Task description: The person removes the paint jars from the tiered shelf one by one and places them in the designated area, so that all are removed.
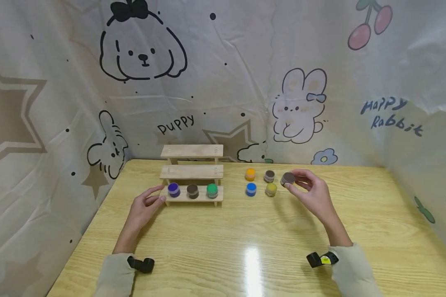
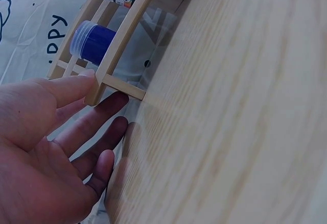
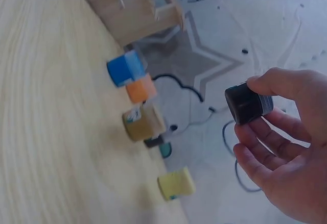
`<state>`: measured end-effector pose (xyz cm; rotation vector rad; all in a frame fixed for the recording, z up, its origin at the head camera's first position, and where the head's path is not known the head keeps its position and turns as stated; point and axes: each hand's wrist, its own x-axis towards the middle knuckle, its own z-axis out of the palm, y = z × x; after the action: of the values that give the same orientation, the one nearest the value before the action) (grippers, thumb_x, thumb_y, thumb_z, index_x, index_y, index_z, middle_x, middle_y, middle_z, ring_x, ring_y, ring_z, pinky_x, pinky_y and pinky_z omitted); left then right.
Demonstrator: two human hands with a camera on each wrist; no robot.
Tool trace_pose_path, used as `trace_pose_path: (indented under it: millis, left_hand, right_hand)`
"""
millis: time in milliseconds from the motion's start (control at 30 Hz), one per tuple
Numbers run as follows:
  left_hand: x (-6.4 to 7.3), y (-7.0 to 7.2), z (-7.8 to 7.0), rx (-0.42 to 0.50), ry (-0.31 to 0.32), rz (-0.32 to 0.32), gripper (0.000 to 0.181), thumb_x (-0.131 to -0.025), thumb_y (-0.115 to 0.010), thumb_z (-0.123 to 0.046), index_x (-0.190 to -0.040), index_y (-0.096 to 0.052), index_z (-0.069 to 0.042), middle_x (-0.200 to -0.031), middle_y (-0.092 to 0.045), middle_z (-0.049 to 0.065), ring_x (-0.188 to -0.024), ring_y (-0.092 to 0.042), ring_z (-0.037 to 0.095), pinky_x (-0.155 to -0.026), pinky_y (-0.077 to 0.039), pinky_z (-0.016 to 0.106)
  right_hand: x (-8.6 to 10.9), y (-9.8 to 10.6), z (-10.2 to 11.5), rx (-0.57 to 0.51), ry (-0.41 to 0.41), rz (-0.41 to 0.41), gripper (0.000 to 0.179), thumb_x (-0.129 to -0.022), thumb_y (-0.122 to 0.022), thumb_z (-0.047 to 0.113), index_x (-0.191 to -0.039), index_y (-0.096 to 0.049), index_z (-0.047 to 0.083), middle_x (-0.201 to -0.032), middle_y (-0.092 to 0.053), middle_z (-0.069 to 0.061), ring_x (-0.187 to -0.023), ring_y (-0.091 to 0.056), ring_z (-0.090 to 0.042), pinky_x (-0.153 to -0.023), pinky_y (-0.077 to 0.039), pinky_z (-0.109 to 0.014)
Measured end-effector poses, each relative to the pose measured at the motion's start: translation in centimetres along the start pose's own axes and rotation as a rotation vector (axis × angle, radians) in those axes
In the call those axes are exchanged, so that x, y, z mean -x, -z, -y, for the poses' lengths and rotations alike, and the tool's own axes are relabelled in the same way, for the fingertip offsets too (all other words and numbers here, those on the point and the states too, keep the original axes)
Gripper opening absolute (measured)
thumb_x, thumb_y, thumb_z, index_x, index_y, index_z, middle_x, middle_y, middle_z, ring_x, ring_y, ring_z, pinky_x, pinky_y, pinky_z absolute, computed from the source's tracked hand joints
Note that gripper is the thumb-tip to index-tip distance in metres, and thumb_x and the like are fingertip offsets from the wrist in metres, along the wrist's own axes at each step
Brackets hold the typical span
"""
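My right hand (image 1: 314, 194) holds a dark paint jar (image 3: 244, 104) between thumb and fingers, raised above the table in the right wrist view. At the left end of a three-tier wooden shelf (image 1: 191, 171), my left hand (image 1: 145, 208) pinches the lowest step, thumb against its end and fingers underneath. On that step stand a purple-blue jar (image 1: 174, 189), a dark jar (image 1: 193, 191) and a green jar (image 1: 212, 190). Left of my right hand, an orange jar (image 1: 250, 174), another dark jar (image 1: 269, 176), a blue jar (image 1: 250, 189) and a mustard-yellow jar (image 1: 271, 189) stand on the table.
A pale yellow jar (image 3: 175, 184) also stands on the table in the right wrist view. The wooden table (image 1: 208, 243) meets a printed cloth backdrop (image 1: 223, 90) behind the shelf and at both sides. The upper two shelf tiers are bare.
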<state>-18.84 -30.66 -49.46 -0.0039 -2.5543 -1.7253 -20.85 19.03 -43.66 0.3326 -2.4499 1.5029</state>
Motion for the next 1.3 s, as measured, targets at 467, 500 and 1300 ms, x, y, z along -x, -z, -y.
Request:
trace_pose_path:
  millis: [467, 500, 1300]
  left_hand:
    - [0.0, 0.0, -0.3, -0.061, 0.004, -0.005, 0.048, -0.104, -0.064, -0.022, -0.148, -0.054, -0.005, -0.125, -0.068, 0.026, -0.103, -0.067, 0.003, -0.082, -0.045, 0.013]
    - [0.0, 0.0, -0.3, -0.063, 0.005, -0.006, 0.048, -0.104, -0.064, -0.022, -0.148, -0.054, -0.005, -0.126, -0.068, 0.026, -0.102, -0.066, 0.001, -0.082, -0.046, 0.013]
    - [0.1, -0.1, -0.4, -0.125, 0.05, 0.026, 0.053, -0.105, -0.062, -0.026, -0.152, -0.049, -0.006, -0.132, -0.064, 0.026, -0.099, -0.06, -0.009, -0.08, -0.044, 0.014]
  right_hand:
    - [0.0, 0.6, -4.4, 0.031, -0.168, 0.015, 0.042, -0.094, -0.078, 0.018, -0.128, -0.064, -0.002, -0.127, -0.065, -0.02, -0.118, -0.062, -0.034, -0.092, -0.051, -0.023]
    - [0.0, 0.6, -4.7, 0.035, -0.176, 0.021, 0.042, -0.094, -0.078, 0.017, -0.128, -0.064, -0.003, -0.127, -0.065, -0.021, -0.118, -0.062, -0.035, -0.093, -0.052, -0.024]
    - [0.7, 0.7, -7.2, 0.101, -0.301, 0.074, 0.04, -0.09, -0.08, 0.011, -0.125, -0.065, 0.0, -0.119, -0.066, -0.021, -0.103, -0.065, -0.031, -0.087, -0.054, -0.037]
